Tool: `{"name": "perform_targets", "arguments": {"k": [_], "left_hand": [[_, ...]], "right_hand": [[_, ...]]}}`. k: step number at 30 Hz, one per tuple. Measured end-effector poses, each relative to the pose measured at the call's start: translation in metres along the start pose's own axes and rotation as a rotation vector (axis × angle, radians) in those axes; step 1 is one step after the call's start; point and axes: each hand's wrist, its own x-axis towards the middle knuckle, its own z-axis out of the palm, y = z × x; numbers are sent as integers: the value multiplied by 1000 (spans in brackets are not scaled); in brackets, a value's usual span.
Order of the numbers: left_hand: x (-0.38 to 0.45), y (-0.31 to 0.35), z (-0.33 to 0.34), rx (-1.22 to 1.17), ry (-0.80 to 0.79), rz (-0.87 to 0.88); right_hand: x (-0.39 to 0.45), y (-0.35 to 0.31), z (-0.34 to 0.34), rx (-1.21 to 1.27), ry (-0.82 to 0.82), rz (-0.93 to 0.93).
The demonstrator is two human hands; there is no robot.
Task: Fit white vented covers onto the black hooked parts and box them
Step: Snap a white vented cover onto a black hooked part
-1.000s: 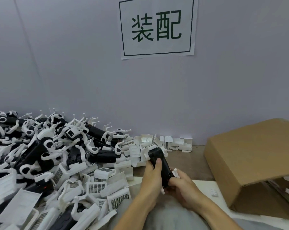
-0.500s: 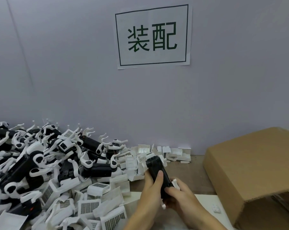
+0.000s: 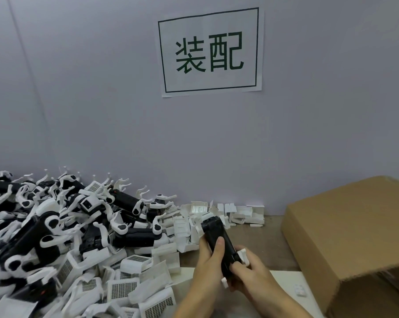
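Both hands hold one black hooked part (image 3: 217, 237) upright-tilted in front of me, its blunt black end pointing up and away. My left hand (image 3: 209, 265) grips its left side with the thumb laid along the body. My right hand (image 3: 251, 274) grips its lower end, where white hook pieces stick out between the fingers. A big pile of black hooked parts (image 3: 45, 228) fills the left. White vented covers (image 3: 123, 288) lie in a heap at the lower left. The cardboard box (image 3: 352, 235) stands at the right.
The grey wall runs close behind the table, carrying a paper sign (image 3: 210, 51). Small white plastic pieces (image 3: 242, 214) lie along the wall behind my hands. A white sheet (image 3: 283, 285) with a small white clip (image 3: 300, 290) lies beside the box.
The camera has tilted up a little, so the scene sits lower in view. My hands keep the same hold on the black part.
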Motion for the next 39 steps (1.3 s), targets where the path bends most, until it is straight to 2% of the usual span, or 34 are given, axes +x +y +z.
{"name": "perform_targets", "arguments": {"k": [5, 12, 17, 22, 25, 30, 39], "left_hand": [[1, -3, -1, -14, -27, 6], [1, -2, -1, -5, 17, 8], [2, -2, 0, -2, 38, 4], [-2, 0, 0, 7, 7, -2], [-1, -1, 0, 21, 21, 14], [-1, 0, 0, 23, 23, 3], [-1, 2, 0, -72, 18, -43]], "right_hand": [[-1, -2, 3, 90, -9, 28], [1, -4, 6, 160, 1, 56], [-2, -5, 6, 143, -22, 58], [0, -3, 4, 124, 28, 45], [-1, -5, 5, 193, -29, 58], [-1, -4, 5, 154, -54, 58], [-2, -3, 4, 143, -35, 49]]}}
